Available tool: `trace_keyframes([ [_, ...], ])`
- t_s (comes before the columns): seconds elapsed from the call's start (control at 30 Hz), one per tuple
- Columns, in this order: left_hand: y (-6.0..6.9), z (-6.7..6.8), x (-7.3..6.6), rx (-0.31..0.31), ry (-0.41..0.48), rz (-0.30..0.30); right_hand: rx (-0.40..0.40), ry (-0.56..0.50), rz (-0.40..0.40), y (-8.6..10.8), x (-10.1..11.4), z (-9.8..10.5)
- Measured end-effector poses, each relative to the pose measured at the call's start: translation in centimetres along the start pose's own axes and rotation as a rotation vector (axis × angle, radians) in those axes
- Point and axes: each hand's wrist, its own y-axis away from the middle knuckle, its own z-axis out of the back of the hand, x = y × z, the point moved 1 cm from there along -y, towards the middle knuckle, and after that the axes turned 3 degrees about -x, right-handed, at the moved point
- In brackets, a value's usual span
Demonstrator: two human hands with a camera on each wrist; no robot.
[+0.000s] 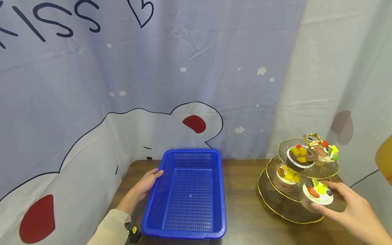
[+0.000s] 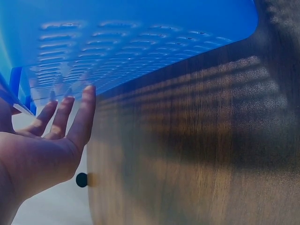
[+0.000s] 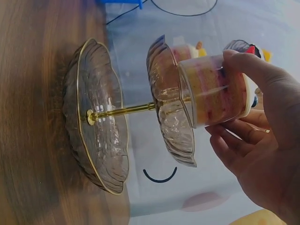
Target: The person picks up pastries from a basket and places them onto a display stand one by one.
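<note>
My right hand (image 1: 356, 209) grips a clear cup of layered fruit cake (image 1: 316, 197) between thumb and fingers, at the right side of a tiered glass stand (image 1: 283, 206) with gold rims. In the right wrist view the cake cup (image 3: 213, 96) is held by its sides, close to the middle tier (image 3: 176, 136); whether they touch I cannot tell. My left hand (image 1: 148, 182) holds the left rim of a blue perforated plastic basket (image 1: 223, 204), thumb over the rim. In the left wrist view its fingers (image 2: 84, 115) lie along the basket's outer wall (image 2: 154, 14).
Two dessert cups, one a chocolate cup with yellow fruit (image 1: 297, 161), stand on the top tier. Another fruit cup (image 1: 284, 180) sits on the middle tier. A gold handle (image 1: 313, 137) tops the stand. Behind the wooden table (image 1: 242, 190) hangs a printed curtain (image 1: 196, 68).
</note>
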Motion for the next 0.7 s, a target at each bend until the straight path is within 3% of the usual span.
trace_keyframes([
  [0.23,0.0,0.1,-0.1,0.004,0.002,0.020,0.027,0.052,-0.064,-0.9,-0.2,-0.3],
  [0.7,-0.2,0.0,0.1,0.003,0.009,0.020,-0.040,0.057,-0.135,-2.6,-0.4,-1.7],
])
